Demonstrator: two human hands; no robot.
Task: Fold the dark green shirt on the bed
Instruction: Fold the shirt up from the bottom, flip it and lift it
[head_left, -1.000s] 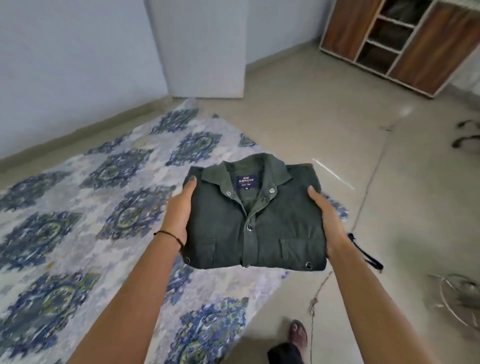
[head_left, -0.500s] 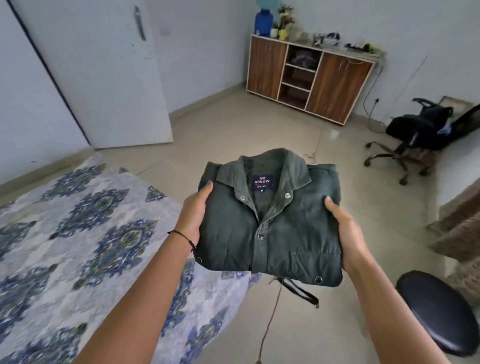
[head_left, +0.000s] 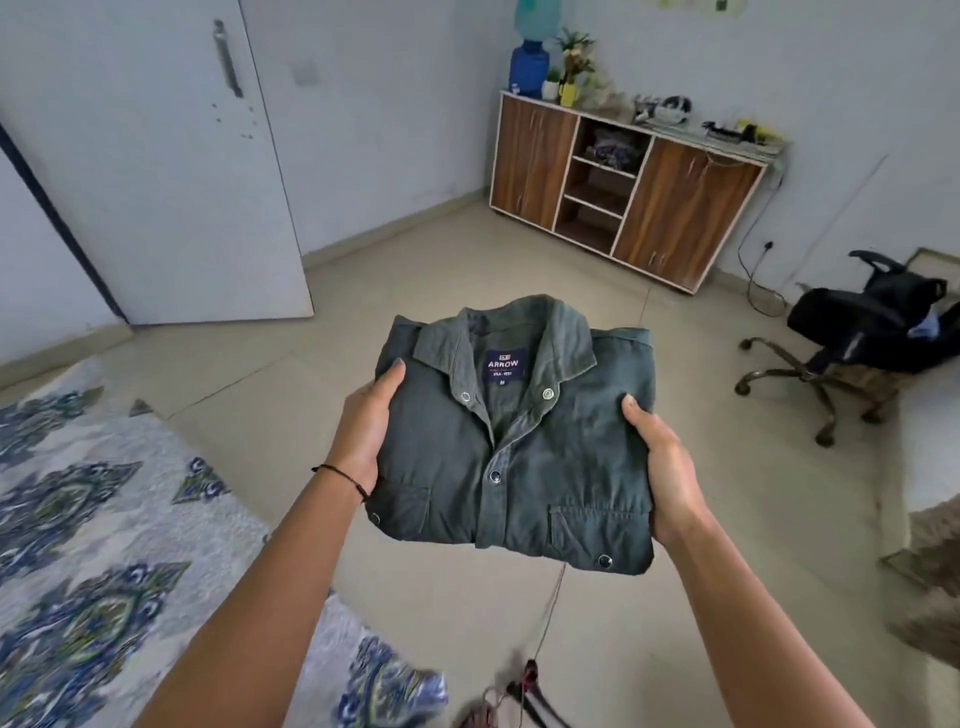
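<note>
The dark green shirt (head_left: 519, 441) is folded into a neat rectangle, collar up and label showing, and is held in the air over the floor. My left hand (head_left: 361, 431) grips its left edge with the thumb on top. My right hand (head_left: 662, 467) grips its right edge the same way; the fingers of both hands are hidden under the cloth. The bed with its blue patterned sheet (head_left: 93, 530) lies at the lower left, away from the shirt.
A white door (head_left: 156, 171) stands at the back left. A wooden cabinet (head_left: 623, 192) with clutter on top lines the far wall. A black office chair (head_left: 857, 338) lies tipped at the right. Cords trail across the tiled floor (head_left: 415, 270).
The view has swung right and up, away from the bed toward the cabinet and chair. Both hands still hold the folded shirt in the same grip, now over bare floor.
</note>
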